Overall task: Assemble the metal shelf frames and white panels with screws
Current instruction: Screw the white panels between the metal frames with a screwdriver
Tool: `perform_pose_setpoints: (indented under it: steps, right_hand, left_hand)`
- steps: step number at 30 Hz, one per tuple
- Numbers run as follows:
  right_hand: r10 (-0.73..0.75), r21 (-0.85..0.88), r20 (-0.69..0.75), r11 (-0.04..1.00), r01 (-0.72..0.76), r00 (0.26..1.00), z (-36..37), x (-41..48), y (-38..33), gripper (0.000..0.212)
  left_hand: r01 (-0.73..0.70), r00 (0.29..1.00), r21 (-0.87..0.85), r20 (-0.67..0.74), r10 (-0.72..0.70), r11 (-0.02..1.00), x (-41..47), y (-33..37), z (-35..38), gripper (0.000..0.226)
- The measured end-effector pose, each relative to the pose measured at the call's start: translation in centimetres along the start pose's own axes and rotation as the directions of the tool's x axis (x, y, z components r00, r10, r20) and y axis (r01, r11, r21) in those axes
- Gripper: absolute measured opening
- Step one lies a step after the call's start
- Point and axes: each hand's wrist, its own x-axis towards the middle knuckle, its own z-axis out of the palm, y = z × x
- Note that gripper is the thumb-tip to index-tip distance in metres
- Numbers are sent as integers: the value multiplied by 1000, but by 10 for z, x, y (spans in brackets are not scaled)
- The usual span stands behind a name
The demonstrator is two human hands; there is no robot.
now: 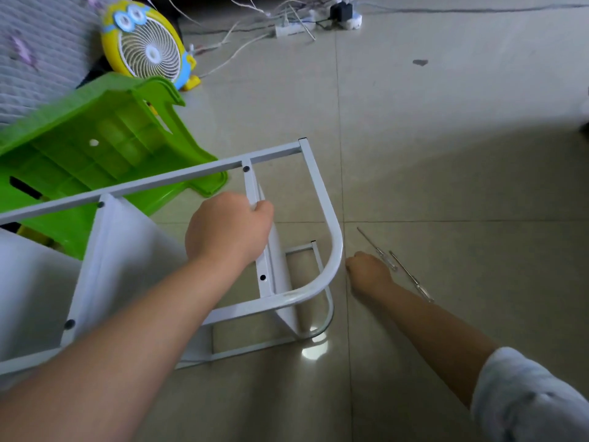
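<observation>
A white metal shelf frame (322,199) lies on its side on the tiled floor, with white panels (127,250) fixed between its two side frames by dark screws (246,169). My left hand (228,229) grips a cross bar of the upper frame near its curved corner. My right hand (366,272) is low at the floor just right of the frame's curved corner, fingers curled downward; what they hold, if anything, is hidden. Two clear-handled screwdrivers (408,272) lie on the floor beside that hand.
A green plastic stool (95,138) lies tipped behind the frame at the left. A yellow cartoon fan (146,46) stands behind it, next to a quilted grey cover (32,43). Power strips and white cables (296,23) lie at the far edge of the floor.
</observation>
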Motion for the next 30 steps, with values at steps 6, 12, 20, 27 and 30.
perform_pose_setpoints:
  steps: [6, 12, 20, 27, 30]
  right_hand:
    - [42, 100, -31, 994, -39, 999, -33, -7, -1, 19]
    - [100, 248, -247, 968, -37, 964, -82, -19, 0, 24]
    - [98, 553, -561, 783, 284, 822, -184, -75, -21, 20]
    - [-154, 441, -577, 768, 464, 802, -208, -113, -68, 22]
    - [-222, 365, -584, 788, 496, 781, -207, -114, -81, 22]
  left_hand:
    - [31, 999, 10, 20, -31, 999, 0, 2, 0, 44]
    - [109, 992, -93, 81, -101, 990, -6, 3, -3, 40]
    - [-23, 963, -51, 266, 36, 998, -41, -12, -17, 38]
    - [-23, 972, -56, 233, 36, 998, -61, -16, -16, 43]
    - [-8, 976, -85, 218, 26, 996, -63, -13, -16, 39]
